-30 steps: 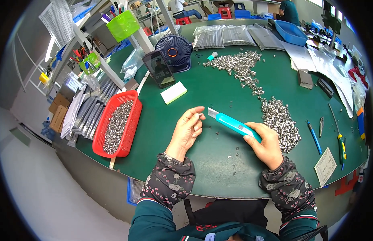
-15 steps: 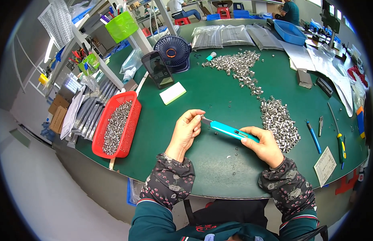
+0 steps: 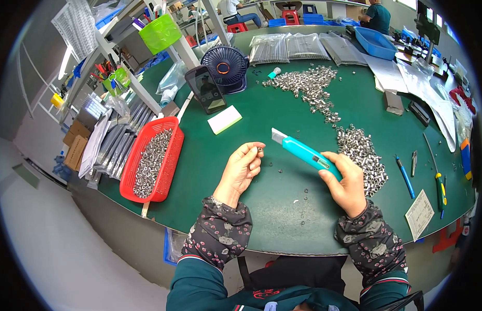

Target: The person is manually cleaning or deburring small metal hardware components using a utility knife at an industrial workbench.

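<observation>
In my right hand [image 3: 345, 182] is a teal utility knife [image 3: 312, 155], its blade out and pointing up and to the left. My left hand [image 3: 241, 168] pinches a small metal ring [image 3: 259, 150] between thumb and forefinger. The blade stands apart from that ring, a little above and to the right of it. Beside my right hand lies a dense heap of metal rings [image 3: 361, 158]. A looser pile of similar rings [image 3: 308, 85] spreads farther back on the green table [image 3: 272, 212]. Tiny dark scraps lie below the knife.
At the left stands a red basket [image 3: 171, 171] of small metal parts. Behind it are a phone [image 3: 205, 90], a fan [image 3: 224, 67] and a white pad [image 3: 224, 119]. A blue pen-like tool [image 3: 404, 176], a screwdriver [image 3: 440, 189] and a paper slip [image 3: 420, 215] lie at the right.
The knife blade, earlier at the ring in my left hand, has swung up and away to the right. My left hand has stayed nearly in place with its pinch.
</observation>
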A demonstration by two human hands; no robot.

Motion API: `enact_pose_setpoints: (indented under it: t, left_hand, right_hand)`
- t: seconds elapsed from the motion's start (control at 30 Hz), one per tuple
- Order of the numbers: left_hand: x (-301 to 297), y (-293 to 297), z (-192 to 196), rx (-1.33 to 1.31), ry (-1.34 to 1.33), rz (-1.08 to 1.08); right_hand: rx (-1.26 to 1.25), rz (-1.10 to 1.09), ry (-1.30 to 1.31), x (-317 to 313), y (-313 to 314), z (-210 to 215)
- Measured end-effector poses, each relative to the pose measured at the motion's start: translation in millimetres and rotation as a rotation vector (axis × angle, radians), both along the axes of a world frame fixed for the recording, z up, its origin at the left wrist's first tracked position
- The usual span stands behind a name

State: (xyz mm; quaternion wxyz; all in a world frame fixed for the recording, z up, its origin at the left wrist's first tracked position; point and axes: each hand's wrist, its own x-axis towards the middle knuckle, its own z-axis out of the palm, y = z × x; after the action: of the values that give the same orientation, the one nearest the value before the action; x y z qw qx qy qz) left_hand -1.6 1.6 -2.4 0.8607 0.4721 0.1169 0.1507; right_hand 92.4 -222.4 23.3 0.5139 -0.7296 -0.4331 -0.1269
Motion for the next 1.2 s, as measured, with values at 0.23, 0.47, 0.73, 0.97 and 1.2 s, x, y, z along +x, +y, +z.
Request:
enact_pose_setpoints:
  t: [0.23,0.47,0.73,0.97,1.2]
  left_hand:
    - [0.4,1.1,-1.8,-0.007,-0.019,-0.014]
    - [2.5,-1.5,1.3,-0.004,0.003,0.024]
    - [0.3,0.7,-1.9,-0.032,-0.027,-0.014]
    - [2.4,-1.6,-2.6,0.07,-0.004,-0.021]
    - [-0.3,-1.8,2.1,0.195,0.092,-0.01]
  right_hand:
    - [-0.064,0.027,0.037,0.0,0.9,-3.0]
    - [-0.11,0.081,0.093,-0.5,1.0,-5.7]
    - [-0.167,0.21,0.274,0.7,0.6,-7.0]
    - [-0.22,0.251,0.424,3.3,-1.1,-3.7]
    - [-0.274,0.046,-0.066,-6.2,-2.6,6.4]
